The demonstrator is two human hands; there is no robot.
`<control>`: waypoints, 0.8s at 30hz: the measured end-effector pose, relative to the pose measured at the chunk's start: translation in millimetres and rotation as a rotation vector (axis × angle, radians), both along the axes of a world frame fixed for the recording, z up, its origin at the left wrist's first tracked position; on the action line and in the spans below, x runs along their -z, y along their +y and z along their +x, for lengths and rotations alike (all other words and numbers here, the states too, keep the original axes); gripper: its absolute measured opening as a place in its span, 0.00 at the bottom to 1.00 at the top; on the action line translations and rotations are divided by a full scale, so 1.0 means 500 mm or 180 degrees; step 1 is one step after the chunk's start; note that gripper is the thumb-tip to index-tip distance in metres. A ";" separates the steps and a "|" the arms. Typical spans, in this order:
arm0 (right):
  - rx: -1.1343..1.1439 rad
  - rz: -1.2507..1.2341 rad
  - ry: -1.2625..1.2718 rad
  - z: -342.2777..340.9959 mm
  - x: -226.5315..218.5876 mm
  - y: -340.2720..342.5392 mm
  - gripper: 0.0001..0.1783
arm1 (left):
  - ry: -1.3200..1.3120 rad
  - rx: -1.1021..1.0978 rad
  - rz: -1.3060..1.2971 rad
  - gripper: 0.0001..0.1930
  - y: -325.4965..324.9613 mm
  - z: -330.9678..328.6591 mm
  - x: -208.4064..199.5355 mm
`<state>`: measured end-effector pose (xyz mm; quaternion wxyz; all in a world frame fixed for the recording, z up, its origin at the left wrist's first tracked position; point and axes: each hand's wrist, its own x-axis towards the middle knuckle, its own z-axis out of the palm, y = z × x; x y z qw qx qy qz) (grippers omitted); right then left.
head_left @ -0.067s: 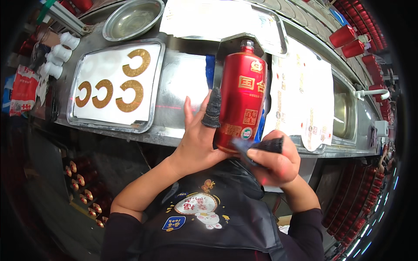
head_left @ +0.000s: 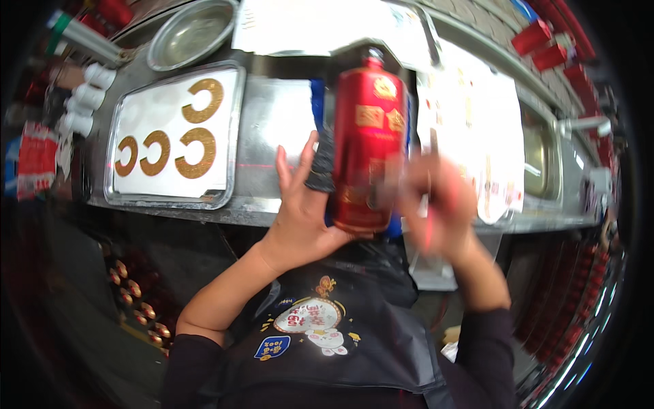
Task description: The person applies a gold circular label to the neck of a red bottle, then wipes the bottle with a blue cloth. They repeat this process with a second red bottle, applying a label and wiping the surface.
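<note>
A red glossy bottle with gold print and a bare, uncapped neck lies in a dark cradle lined with blue, its base toward me. My left hand holds it at the lower left; the thumb reaches under the base, and a finger in a black sleeve lies along the side. My right hand hovers at the bottle's lower right and is smeared by motion. A small greyish, blurred thing shows at its fingertips, over the lower front of the bottle; I cannot make out what it is.
On the left, a metal tray bears gold C-shaped labels on white paper. A steel basin stands behind it. Label sheets lie at right, beside a sink with a tap. Red bottles stand at far right.
My right hand has moved up and a little right from the bottle's base, its shape now blurred. The whole view has shifted slightly; the left hand keeps its hold.
</note>
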<state>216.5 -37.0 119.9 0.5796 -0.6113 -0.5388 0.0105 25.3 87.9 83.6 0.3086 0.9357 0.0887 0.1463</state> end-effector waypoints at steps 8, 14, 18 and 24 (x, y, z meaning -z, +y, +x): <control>-0.0238 -0.0107 -0.1421 -0.057 -0.029 -0.040 0.16 | -0.0125 -0.0009 -0.0179 0.52 0.019 0.007 0.006; 0.1811 -0.0026 0.1911 -0.078 0.070 -0.093 0.11 | 0.0185 0.0038 -0.0207 0.57 0.012 0.004 -0.014; 0.0939 0.0347 0.0969 -0.129 0.040 -0.100 0.10 | -0.0324 -0.0015 0.0088 0.58 -0.024 0.004 -0.015; 0.1382 0.0200 0.2627 -0.138 0.094 -0.132 0.09 | -0.0549 0.0058 0.0100 0.60 -0.012 0.012 0.001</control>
